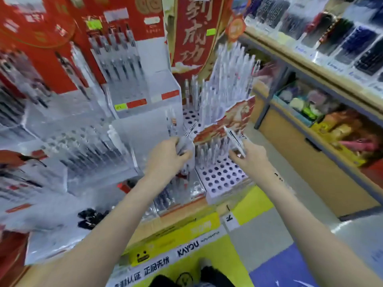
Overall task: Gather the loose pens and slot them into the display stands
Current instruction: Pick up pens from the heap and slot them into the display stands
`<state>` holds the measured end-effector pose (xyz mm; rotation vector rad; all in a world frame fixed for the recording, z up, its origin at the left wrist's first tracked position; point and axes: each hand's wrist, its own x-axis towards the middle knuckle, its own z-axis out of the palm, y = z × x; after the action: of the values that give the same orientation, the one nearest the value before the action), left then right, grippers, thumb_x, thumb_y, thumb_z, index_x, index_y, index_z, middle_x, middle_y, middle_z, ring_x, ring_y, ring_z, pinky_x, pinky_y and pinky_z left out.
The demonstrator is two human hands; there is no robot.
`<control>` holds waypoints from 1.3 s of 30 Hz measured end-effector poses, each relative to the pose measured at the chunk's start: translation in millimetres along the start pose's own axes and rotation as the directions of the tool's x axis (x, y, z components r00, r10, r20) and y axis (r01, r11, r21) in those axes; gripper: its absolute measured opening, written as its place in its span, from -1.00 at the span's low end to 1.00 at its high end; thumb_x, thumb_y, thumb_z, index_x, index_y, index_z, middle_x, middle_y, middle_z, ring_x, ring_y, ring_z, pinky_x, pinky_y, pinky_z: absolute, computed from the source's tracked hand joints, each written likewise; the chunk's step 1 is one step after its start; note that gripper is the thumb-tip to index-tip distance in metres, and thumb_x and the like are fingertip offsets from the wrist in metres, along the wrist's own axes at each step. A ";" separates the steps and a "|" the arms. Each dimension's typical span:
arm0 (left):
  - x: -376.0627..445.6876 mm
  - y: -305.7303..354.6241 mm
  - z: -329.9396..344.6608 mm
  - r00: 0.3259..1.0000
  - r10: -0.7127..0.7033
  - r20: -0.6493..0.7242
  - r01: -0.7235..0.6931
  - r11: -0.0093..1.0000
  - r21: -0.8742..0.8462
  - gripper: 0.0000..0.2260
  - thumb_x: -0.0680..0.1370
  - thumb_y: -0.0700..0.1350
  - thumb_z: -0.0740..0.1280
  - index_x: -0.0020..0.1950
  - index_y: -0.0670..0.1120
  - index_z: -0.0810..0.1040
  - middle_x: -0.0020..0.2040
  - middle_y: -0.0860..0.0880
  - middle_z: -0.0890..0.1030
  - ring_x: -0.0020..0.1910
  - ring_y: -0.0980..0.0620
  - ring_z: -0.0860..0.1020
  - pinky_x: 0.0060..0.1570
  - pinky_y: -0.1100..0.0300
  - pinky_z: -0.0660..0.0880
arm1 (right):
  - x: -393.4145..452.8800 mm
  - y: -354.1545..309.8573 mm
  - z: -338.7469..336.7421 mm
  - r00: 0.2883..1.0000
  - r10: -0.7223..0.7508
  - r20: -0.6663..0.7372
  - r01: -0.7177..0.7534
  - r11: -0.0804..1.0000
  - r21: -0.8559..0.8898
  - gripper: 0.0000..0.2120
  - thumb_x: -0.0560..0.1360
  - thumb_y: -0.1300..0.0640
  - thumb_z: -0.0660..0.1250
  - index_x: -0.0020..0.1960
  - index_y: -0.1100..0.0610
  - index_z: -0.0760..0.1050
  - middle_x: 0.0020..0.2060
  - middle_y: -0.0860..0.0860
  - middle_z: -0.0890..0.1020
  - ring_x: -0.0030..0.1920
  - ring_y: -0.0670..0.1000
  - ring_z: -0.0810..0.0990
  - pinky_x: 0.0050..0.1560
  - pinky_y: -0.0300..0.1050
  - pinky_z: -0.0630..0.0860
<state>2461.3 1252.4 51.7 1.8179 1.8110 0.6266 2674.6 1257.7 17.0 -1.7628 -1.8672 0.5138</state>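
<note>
- Far left: clear racks (87, 150) of dark pens stand tier on tier, with red cards (41, 27) behind them (the whole side is blurred, so the labels cannot be read).
- Left of centre: a white tiered stand (145, 96) carries red and green price tags; more pens hang on the red backing above it.
- Left hand (167, 156): its grip is closed round a bundle of pens (187, 139), fingers curled about the pale barrels, the tips fanning up and to the right. How many pens it has cannot be told.
- Centre: a red banner (191, 32) with large pale characters rises behind a white holed stand (222, 178). Its back rows are full of upright white pens (226, 79); the front rows show open holes. A red printed card (228, 121) lies tilted across the stand between the tall pens and a shorter row.
- Right hand (249, 158): thumb and fingers pinch one white pen (235, 141), which slants up and to the left, its upper end just by the red card. It hangs above the holed stand, not in any hole.
- Below the hands: a yellow box edge (176, 243) with black lettering.
- Right: a wooden shelf (310, 59) holds rows of dark pens on top and mixed coloured goods (306, 104) in the bay beneath.
- Bottom: the floor (269, 235) shows grey, yellow and blue patches.
</note>
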 end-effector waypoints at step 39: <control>-2.1 67.4 23.1 0.976 -0.194 0.099 0.185 0.503 -0.844 -0.86 0.50 -0.15 0.37 -0.14 -0.22 0.47 -0.42 -0.04 0.49 -0.62 0.14 0.29 -0.60 0.36 0.28 | -2.1 -23.2 -24.2 0.933 -0.246 0.261 0.114 0.894 0.434 -0.83 0.56 0.08 0.26 -0.20 0.04 0.37 -0.46 0.00 0.42 -0.53 -0.11 0.35 -0.48 -0.28 0.25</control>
<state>2528.0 1250.1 76.7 0.9050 1.2680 1.1736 2670.7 1251.9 49.9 -1.2663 -1.9241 1.0763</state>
